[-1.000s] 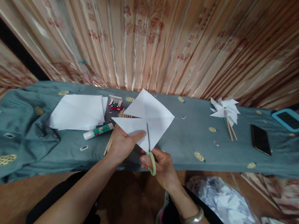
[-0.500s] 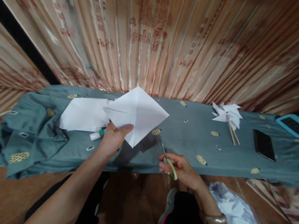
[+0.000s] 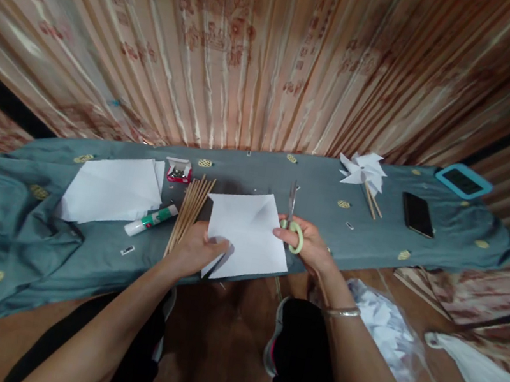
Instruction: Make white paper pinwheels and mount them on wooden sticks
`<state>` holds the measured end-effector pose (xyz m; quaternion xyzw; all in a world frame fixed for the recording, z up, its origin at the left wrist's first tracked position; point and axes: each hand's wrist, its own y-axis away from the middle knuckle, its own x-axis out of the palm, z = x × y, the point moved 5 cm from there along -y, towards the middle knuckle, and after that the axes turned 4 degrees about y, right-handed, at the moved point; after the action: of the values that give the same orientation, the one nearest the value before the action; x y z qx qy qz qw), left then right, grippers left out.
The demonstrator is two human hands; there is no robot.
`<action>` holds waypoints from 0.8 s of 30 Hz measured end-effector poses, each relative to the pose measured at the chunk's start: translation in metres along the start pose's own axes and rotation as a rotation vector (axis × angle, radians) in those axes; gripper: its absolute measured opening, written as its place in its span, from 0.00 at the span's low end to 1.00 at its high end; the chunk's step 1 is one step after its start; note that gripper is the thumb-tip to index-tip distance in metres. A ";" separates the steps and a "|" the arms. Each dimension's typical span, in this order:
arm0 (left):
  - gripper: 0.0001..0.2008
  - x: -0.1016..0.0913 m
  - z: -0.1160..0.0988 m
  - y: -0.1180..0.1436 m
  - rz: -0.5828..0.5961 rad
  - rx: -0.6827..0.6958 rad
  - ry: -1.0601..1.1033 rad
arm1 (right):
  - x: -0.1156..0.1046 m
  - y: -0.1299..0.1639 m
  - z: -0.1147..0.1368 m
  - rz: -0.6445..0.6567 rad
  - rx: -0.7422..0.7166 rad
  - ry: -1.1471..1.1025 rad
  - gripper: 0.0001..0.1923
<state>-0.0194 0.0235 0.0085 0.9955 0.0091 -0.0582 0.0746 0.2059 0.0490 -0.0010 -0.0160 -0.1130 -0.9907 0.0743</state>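
A square sheet of white paper (image 3: 251,232) is gripped at its lower left by my left hand (image 3: 200,248), thumb on top and fingers underneath. One slit shows near its lower left corner. My right hand (image 3: 307,241) is closed on a pair of scissors (image 3: 297,236) with pale green handles, blades pointing away from me. Its fingertips are at the paper's right edge; whether they grip the sheet I cannot tell. Left of the paper lie several wooden sticks (image 3: 191,210), a glue stick (image 3: 151,220) and a small red box of metal pins (image 3: 179,171).
A stack of white paper (image 3: 115,188) lies at the left of the cloth-covered table (image 3: 258,169). Toward the right are paper pinwheels (image 3: 363,169) on sticks, a black phone (image 3: 418,214) and a blue-framed tablet (image 3: 464,180). A bag of paper scraps (image 3: 382,331) stands on the floor.
The paper has turned from a diamond to a squarer position and come lower, between both hands. My right hand with the scissors has moved up to its right edge. The camera view has shifted.
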 end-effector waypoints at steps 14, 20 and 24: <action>0.23 0.022 -0.015 0.003 0.129 -0.075 0.689 | 0.007 -0.005 0.007 -0.375 -0.176 -0.381 0.18; 0.22 0.039 -0.012 0.002 -0.061 -0.028 0.689 | 0.043 -0.005 0.014 -0.290 -0.158 -0.399 0.19; 0.23 0.021 -0.013 -0.007 -0.172 0.079 0.605 | 0.050 -0.001 0.019 -0.215 -0.143 -0.245 0.21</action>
<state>0.0026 0.0329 0.0181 0.9654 0.1126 0.2339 0.0246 0.1563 0.0466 0.0198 -0.1294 -0.0515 -0.9891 -0.0476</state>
